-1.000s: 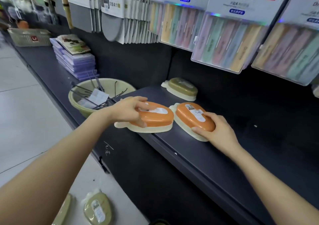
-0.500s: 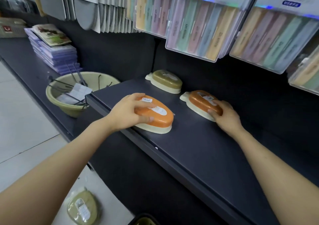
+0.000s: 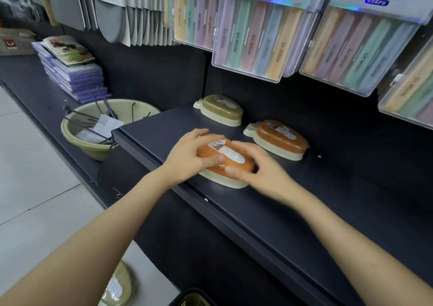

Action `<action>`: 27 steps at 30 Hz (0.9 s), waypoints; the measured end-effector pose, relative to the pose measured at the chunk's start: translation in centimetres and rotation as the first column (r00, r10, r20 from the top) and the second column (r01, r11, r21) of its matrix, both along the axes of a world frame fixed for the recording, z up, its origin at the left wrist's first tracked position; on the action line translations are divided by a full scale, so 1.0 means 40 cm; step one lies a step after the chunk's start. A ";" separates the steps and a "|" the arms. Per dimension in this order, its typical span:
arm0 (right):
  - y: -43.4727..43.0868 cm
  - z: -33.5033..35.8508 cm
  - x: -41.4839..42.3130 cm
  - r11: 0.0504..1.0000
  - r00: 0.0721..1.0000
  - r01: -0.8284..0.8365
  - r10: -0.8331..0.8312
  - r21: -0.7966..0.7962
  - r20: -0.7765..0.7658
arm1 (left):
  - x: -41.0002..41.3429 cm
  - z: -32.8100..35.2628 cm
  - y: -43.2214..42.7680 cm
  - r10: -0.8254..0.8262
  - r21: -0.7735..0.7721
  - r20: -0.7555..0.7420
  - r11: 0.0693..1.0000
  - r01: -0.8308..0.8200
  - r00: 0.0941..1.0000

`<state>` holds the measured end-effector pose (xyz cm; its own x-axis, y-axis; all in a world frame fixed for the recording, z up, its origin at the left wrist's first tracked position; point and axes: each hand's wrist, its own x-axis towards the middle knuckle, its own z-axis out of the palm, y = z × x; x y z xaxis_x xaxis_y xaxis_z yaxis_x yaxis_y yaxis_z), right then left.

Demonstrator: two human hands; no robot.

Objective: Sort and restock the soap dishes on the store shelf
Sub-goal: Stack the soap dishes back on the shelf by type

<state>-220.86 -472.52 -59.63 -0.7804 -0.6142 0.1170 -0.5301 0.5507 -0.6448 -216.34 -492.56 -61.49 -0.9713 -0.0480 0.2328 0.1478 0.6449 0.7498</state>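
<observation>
One olive-lidded floor soap dish (image 3: pixel 117 287) lies lowest in view, its near side covered by the left forearm; up on the dark shelf (image 3: pixel 269 223), close to the front edge, sits the near orange soap dish (image 3: pixel 226 165), caught between both hands; the left hand (image 3: pixel 187 158) grips its left end, fingers over the lid and thumb laid across the top beside the white label; the right hand (image 3: pixel 262 173) curls round its right end, thumb on the near side, fingers over the far side; behind and to the right, apart from both hands, rests the second orange soap dish (image 3: pixel 280 140); further back and left stands the olive soap dish (image 3: pixel 222 108), near the back panel; the right hand is smeared by motion, so its fingertips are hard to make out; the held dish's cream base shows only along its near rim; the label print is too small to read.
</observation>
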 end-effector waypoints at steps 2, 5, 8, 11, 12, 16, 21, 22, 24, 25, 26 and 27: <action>-0.022 -0.017 0.014 0.986 0.989 0.027 -0.003 0.163 -0.145 | 0.003 -0.012 -0.023 0.195 0.010 -0.059 0.981 -0.195 0.979; -0.014 -0.035 0.013 0.990 0.965 0.103 -0.077 0.093 -0.252 | 0.000 -0.040 -0.068 0.448 -0.139 -0.084 0.879 -0.456 0.890; 0.042 -0.031 -0.005 0.982 0.936 0.174 -0.188 -0.073 -0.297 | -0.001 -0.088 -0.083 0.485 -0.363 -0.003 0.814 -0.453 0.874; 0.110 -0.011 -0.075 0.938 0.890 0.288 -0.337 -0.195 -0.307 | -0.010 -0.101 -0.078 0.488 -0.546 0.025 0.738 -0.397 0.872; 0.125 -0.003 -0.103 0.926 0.877 0.328 -0.371 -0.186 -0.305 | -0.015 -0.096 -0.077 0.491 -0.578 0.045 0.723 -0.379 0.870; 0.156 0.018 -0.209 0.901 0.861 0.427 -0.431 -0.076 -0.270 | -0.014 -0.083 -0.072 0.495 -0.635 0.099 0.699 -0.328 0.863; 0.179 0.015 -0.279 0.872 0.840 0.488 -0.463 0.022 -0.282 | -0.013 -0.086 -0.073 0.496 -0.623 0.089 0.705 -0.340 0.864; 0.180 0.011 -0.285 0.859 0.825 0.508 -0.466 0.061 -0.321 | -0.012 -0.086 -0.072 0.498 -0.622 0.085 0.703 -0.344 0.863; 0.180 0.000 -0.290 0.835 0.802 0.537 -0.464 0.117 -0.375 | -0.012 -0.087 -0.073 0.502 -0.621 0.081 0.701 -0.350 0.861; 0.178 -0.007 -0.292 0.830 0.796 0.544 -0.462 0.125 -0.392 | -0.011 -0.087 -0.073 0.503 -0.618 0.080 0.702 -0.353 0.861; 0.176 -0.015 -0.295 0.828 0.789 0.547 -0.460 0.125 -0.407 | -0.011 -0.088 -0.073 0.503 -0.617 0.076 0.702 -0.356 0.861; 0.174 -0.022 -0.296 0.827 0.783 0.549 -0.457 0.124 -0.423 | -0.010 -0.088 -0.073 0.503 -0.615 0.071 0.702 -0.359 0.861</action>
<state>-232.71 -465.57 -60.50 -0.9139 -0.1899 0.3589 -0.3014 0.9095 -0.2862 -216.73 -495.46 -65.01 -0.9029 -0.4052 0.1431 -0.3741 0.9051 0.2022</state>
